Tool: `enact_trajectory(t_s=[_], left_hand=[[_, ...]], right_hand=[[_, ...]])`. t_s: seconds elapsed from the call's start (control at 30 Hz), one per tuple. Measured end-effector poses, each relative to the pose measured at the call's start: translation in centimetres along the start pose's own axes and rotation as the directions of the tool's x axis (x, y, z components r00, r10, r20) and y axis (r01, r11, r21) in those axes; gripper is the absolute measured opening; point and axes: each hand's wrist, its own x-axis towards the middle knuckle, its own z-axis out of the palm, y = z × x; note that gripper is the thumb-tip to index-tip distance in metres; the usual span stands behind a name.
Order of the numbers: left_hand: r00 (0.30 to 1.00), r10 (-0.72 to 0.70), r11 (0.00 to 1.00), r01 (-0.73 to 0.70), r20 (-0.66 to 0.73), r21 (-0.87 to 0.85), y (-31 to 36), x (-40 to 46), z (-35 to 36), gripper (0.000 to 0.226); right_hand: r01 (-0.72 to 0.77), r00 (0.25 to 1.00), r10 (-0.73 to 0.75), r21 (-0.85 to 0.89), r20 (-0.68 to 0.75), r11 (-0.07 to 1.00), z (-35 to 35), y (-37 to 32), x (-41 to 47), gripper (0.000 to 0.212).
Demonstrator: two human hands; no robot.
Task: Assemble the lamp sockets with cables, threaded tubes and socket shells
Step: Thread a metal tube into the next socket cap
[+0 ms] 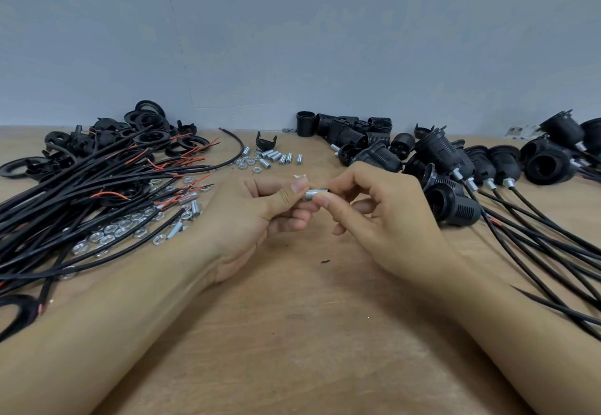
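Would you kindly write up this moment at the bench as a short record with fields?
left hand: left hand pinches one end of a threaded tube
right hand: right hand pinches the tube's other end
left of hands: loose cables, hex nuts
far centre: spare threaded tubes
right: assembled sockets with cables
far left: black rings
surface: wooden table

Single head-worn view, looking forward and down, close over the wooden table (292,333), grey wall (292,40) behind
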Motion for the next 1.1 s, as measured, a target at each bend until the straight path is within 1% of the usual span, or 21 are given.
enact_trajectory(t_s=[0.1, 0.17, 0.27, 0.33, 0.4, 0.5, 0.53, 0.57, 0.63, 0.67, 0.7, 0.8, 0.87, 0.93, 1.0, 1.1], left_hand=[[0.999, -0.032, 0.999, 0.032, -0.001, 0.002, -0.13, -0.04, 0.07, 0.025], [1.000, -0.018, 1.000, 0.018, 0.005, 0.012, -0.19, -0.08, 0.11, 0.024], [1.000, -0.017, 0.999, 0.017, -0.012, 0.030, -0.31, -0.06, -0.10, 0.023], [0.999, -0.040, 0.999, 0.041, -0.021, 0.034, -0.34, 0.00, -0.25, 0.028], [0.998, -0.059, 0.998, 0.059, -0.017, 0.027, -0.27, 0.09, -0.31, 0.031], [0.996, -0.084, 0.996, 0.084, -0.005, 0.002, -0.06, 0.19, -0.30, 0.026], [0.997, -0.077, 0.997, 0.077, 0.001, 0.002, 0.00, 0.20, -0.28, 0.026], [0.999, -0.053, 0.999, 0.053, 0.006, 0.005, 0.03, 0.21, -0.27, 0.026], [1.000, 0.030, 1.000, -0.030, 0.003, -0.004, 0.08, 0.21, -0.29, 0.026], [0.997, 0.072, 0.997, -0.072, -0.011, -0.011, 0.15, 0.22, -0.35, 0.026], [0.994, 0.105, 0.994, -0.106, -0.034, -0.016, 0.22, 0.24, -0.45, 0.028], [0.988, 0.136, 0.989, -0.139, -0.071, -0.047, 0.37, 0.41, -0.64, 0.029], [0.989, 0.123, 0.988, -0.129, -0.076, -0.083, 0.33, 0.47, -0.56, 0.027], [0.991, 0.107, 0.988, -0.115, -0.081, -0.104, 0.20, 0.45, -0.50, 0.027], [0.994, 0.092, 0.988, -0.099, -0.066, -0.120, -0.01, 0.40, -0.44, 0.027], [0.998, 0.062, 0.985, -0.065, -0.024, -0.159, -0.04, 0.33, -0.30, 0.030]], right_hand=[[0.044, 0.999, -0.043, -0.052, 0.024, 0.998, -0.20, 0.14, 0.00, 0.011], [0.101, 0.994, -0.096, -0.103, 0.048, 0.990, -0.18, 0.10, 0.07, 0.010], [0.185, 0.981, -0.167, -0.228, 0.097, 0.956, 0.00, 0.01, 0.13, 0.018], [0.211, 0.976, -0.181, -0.312, 0.123, 0.926, 0.14, -0.03, 0.17, 0.021], [0.249, 0.967, -0.215, -0.339, 0.135, 0.907, 0.05, -0.19, 0.36, 0.020], [0.316, 0.948, -0.280, -0.340, 0.152, 0.886, -0.32, -0.16, 0.67, 0.021], [0.302, 0.952, -0.269, -0.323, 0.144, 0.897, -0.29, -0.12, 0.64, 0.021], [0.238, 0.970, -0.214, -0.271, 0.117, 0.933, -0.15, -0.10, 0.55, 0.019], [0.007, 1.000, -0.005, -0.066, 0.028, 0.998, 0.17, -0.12, 0.37, 0.015], [-0.085, 0.996, 0.085, 0.033, -0.012, 0.996, 0.28, -0.15, 0.32, 0.016], [-0.136, 0.989, 0.141, 0.101, -0.042, 0.986, 0.30, -0.13, 0.29, 0.017], [-0.165, 0.981, 0.182, 0.197, -0.069, 0.966, 0.18, -0.11, 0.37, 0.014], [-0.165, 0.980, 0.189, 0.268, -0.066, 0.949, 0.30, -0.03, 0.42, 0.008], [-0.172, 0.978, 0.200, 0.328, -0.052, 0.929, 0.49, -0.06, 0.44, 0.006], [-0.171, 0.980, 0.194, 0.340, -0.034, 0.925, 0.61, -0.05, 0.41, 0.008], [-0.165, 0.983, 0.182, 0.296, -0.031, 0.941, 0.59, -0.07, 0.44, 0.005]])
